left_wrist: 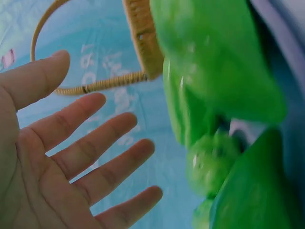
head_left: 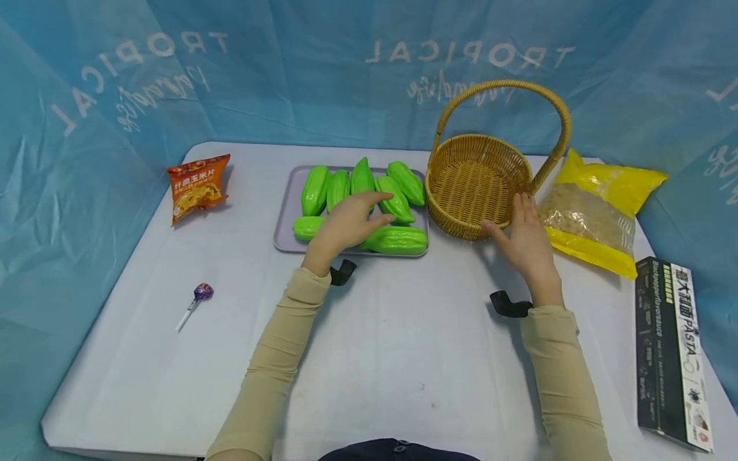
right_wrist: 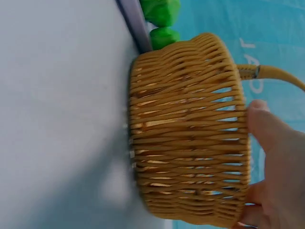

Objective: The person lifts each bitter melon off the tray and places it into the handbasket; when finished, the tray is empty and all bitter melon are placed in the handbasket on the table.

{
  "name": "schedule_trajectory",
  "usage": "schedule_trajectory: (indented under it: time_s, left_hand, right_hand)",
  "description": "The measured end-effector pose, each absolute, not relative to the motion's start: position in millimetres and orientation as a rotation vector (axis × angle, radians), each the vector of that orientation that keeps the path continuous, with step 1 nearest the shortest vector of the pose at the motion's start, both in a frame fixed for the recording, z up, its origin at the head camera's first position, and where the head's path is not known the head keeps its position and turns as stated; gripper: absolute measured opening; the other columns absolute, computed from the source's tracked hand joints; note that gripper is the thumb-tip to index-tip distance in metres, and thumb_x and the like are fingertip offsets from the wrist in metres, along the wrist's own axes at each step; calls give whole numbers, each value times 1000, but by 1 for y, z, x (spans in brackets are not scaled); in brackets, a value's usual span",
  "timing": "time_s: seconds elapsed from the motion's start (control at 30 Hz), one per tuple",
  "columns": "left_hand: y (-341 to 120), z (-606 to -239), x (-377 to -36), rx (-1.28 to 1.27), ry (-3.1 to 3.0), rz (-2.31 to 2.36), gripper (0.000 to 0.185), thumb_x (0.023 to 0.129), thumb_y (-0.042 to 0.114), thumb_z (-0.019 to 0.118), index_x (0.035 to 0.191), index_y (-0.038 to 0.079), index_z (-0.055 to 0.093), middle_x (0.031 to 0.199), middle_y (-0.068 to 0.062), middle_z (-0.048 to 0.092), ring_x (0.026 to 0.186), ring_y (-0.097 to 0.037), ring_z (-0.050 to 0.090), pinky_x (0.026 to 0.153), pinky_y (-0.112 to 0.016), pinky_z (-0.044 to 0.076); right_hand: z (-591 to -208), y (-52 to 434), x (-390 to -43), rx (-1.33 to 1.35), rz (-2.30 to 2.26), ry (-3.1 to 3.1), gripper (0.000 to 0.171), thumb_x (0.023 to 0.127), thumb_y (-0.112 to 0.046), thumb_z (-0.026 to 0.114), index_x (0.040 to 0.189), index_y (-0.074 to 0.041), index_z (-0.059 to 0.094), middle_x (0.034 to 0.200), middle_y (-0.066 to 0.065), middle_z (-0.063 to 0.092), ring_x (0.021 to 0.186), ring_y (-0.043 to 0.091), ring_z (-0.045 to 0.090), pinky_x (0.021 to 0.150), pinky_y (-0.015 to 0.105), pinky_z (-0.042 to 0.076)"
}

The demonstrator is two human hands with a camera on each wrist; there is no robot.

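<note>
Left hand [head_left: 346,225], fingers spread and holding nothing, hovers over green plastic gourds [head_left: 396,239] on the grey tray [head_left: 286,214]; right hand [head_left: 526,240], fingers straight, touches the woven wicker basket [head_left: 478,186] near the table's far edge.

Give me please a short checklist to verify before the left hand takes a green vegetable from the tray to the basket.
1. Left hand free, fingers straight over the green vegetables: ok.
2. Basket upright, nothing inside: ok.
3. Right hand touches the basket's rim to steady it: ok.
4. Handle leaves the basket's mouth open: ok.
5. Tray flat on the table: ok.
6. Whether the vegetables are stuck together: cannot tell.
</note>
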State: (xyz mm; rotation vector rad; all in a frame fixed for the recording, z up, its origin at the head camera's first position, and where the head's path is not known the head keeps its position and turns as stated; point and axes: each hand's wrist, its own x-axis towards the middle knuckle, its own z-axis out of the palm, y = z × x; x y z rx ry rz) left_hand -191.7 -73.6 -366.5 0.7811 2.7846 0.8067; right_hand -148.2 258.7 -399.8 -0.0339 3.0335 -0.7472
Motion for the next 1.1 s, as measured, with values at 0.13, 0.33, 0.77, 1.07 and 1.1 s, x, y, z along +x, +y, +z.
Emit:
schedule_trajectory:
  time_s: [0.13, 0.33, 0.77, 1.07, 1.1]
  left_hand:
    - [-66, -372, -189, 816, 2706, 790, 50, 99, 36, 54, 143, 13, 49, 139, -7, 57, 126, -27, 55, 106, -41, 44]
    - [-62, -379, -187, 826, 2665, 768, 47, 99, 33, 55, 141, 13, 51, 138, -7, 58, 120, -25, 60, 102, -41, 47]
    - [-57, -391, -184, 804, 2572, 728, 46, 99, 32, 55, 140, 13, 52, 132, -6, 62, 82, -14, 59, 80, -32, 48]
    - [-57, -391, -184, 797, 2570, 723, 46, 99, 30, 56, 141, 13, 51, 130, -7, 62, 66, -13, 52, 74, -30, 44]
    - [-57, -391, -184, 798, 2568, 723, 46, 99, 30, 56, 142, 13, 51, 129, -7, 63, 65, -13, 51, 73, -29, 44]
  right_hand:
    - [-408, 258, -150, -11, -769, 3060, 93, 98, -64, 27, 153, 6, 2, 161, 25, -4, 149, 44, 0, 118, 60, 11]
    - [-419, 247, -154, 107, -889, 3132, 79, 103, -49, 29, 153, 8, 6, 161, 25, 0, 149, 43, 6, 113, 62, 23]
    - [-439, 222, -156, 388, -1250, 3212, 70, 104, -34, 36, 153, 6, 8, 162, 21, 2, 151, 37, 0, 122, 49, 12]
    - [-437, 207, -154, 515, -1316, 3186, 77, 102, -36, 40, 153, 6, 0, 162, 22, -6, 151, 32, -4, 122, 47, 15]
    - [-437, 207, -154, 517, -1310, 3190, 76, 103, -36, 39, 153, 6, 0, 162, 23, -6, 151, 31, -4, 122, 47, 15]
